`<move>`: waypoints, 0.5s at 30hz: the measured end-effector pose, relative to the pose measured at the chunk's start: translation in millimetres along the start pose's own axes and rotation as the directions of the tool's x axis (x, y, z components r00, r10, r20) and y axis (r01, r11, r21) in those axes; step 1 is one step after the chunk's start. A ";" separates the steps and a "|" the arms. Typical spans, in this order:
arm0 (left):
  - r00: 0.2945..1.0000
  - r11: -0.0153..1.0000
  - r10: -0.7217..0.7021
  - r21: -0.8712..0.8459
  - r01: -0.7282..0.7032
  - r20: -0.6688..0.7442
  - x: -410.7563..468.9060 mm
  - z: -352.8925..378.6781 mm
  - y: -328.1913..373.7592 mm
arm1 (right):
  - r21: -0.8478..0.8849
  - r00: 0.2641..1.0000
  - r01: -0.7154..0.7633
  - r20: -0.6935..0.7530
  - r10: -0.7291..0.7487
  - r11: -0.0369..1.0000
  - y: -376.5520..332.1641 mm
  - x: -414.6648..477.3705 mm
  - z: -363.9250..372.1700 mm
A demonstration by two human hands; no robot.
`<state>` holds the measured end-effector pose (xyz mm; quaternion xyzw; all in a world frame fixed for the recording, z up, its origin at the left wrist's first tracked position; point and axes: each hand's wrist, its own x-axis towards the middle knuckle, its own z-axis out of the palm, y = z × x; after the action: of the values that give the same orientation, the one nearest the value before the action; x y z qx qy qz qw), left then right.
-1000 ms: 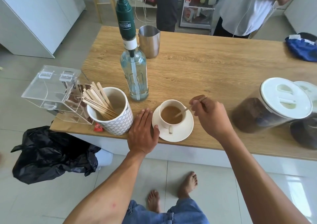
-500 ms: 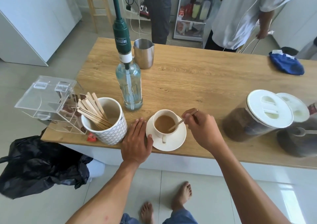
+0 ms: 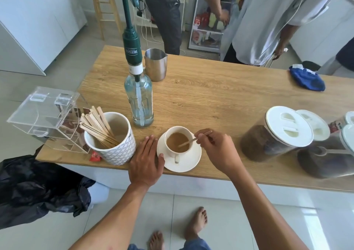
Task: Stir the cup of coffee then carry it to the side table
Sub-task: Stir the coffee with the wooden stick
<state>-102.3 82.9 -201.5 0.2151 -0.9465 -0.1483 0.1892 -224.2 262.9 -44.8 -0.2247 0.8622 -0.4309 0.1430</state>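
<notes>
Now you stir: right hand (image 3: 216, 150) pinches stick (image 3: 191, 141) in cup (image 3: 173, 154); left hand (image 3: 146, 163) lies flat, open, thumb on saucer (image 3: 189, 163) so nothing slides.

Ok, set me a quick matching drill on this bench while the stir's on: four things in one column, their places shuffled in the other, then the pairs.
Things
1. stir stick
2. saucer
3. steel jug
4. blue cloth

Places
A. far right of the table
B. pinched by the right hand, tip in the coffee
C. just behind the pump bottle
D. under the cup, left hand thumb on its rim

Pairs: 1-B, 2-D, 3-C, 4-A.
</notes>
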 end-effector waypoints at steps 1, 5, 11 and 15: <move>1.000 1.000 -0.001 -0.002 0.001 0.002 0.0 -0.1 0.3 | -0.002 0.999 -0.013 -0.040 0.013 1.000 0.4 1.0 0.0; 1.000 1.000 -0.006 -0.006 0.006 0.008 0.2 -0.4 0.5 | 0.016 1.000 -0.015 -0.022 0.016 1.000 -1.4 2.1 3.8; 1.000 1.000 0.000 -0.005 0.000 0.012 0.5 -2.0 1.0 | -0.003 0.997 -0.028 -0.072 0.027 1.000 -0.9 6.0 0.1; 1.000 1.000 -0.014 -0.008 0.014 0.020 0.4 -2.8 2.8 | -0.026 0.999 -0.037 -0.040 0.036 0.999 -1.3 4.5 0.0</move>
<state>-102.4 84.6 -197.9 0.2197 -0.9462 -0.1555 0.1795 -227.7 259.9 -44.0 -0.2020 0.8746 -0.4209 0.1307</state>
